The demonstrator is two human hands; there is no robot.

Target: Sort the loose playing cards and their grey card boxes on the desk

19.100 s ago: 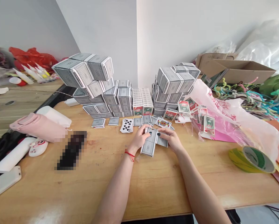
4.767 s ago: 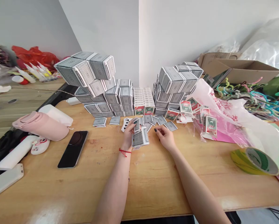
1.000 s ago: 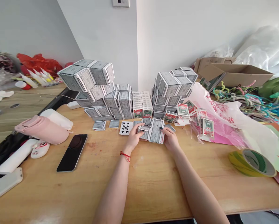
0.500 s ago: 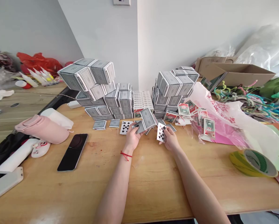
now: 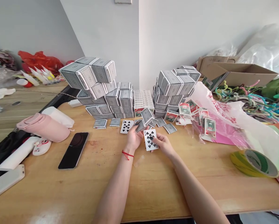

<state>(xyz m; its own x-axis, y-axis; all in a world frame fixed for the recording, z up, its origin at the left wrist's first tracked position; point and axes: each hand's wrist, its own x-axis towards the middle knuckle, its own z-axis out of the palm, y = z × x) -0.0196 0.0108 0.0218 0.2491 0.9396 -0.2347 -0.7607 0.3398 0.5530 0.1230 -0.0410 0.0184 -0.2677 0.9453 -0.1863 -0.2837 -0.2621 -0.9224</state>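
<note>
My left hand [image 5: 135,137], a red string round its wrist, is closed on folded playing cards [image 5: 146,118] with grey patterned backs. Close beside it, my right hand [image 5: 163,143] pinches a ten of spades [image 5: 150,140], face up, just in front of those cards. Another spade card [image 5: 126,126] lies face up on the table left of my left hand. Folded cards [image 5: 170,128] rest on the table beyond my right hand, and more folded cards [image 5: 100,123] lie to the left. Whether the two hands touch each other I cannot tell.
Stacked card blocks [image 5: 96,77] rise at the back left, others [image 5: 175,84] at the back right. Card boxes [image 5: 209,127] sit on plastic wrap [image 5: 223,109]. A tape roll [image 5: 253,162] lies right; a phone [image 5: 73,151] and pink bottle [image 5: 44,127] lie left.
My right hand has moved left with the ten of spades, bringing it close to my left hand. The card now faces the camera more squarely. My left hand keeps its cards.
</note>
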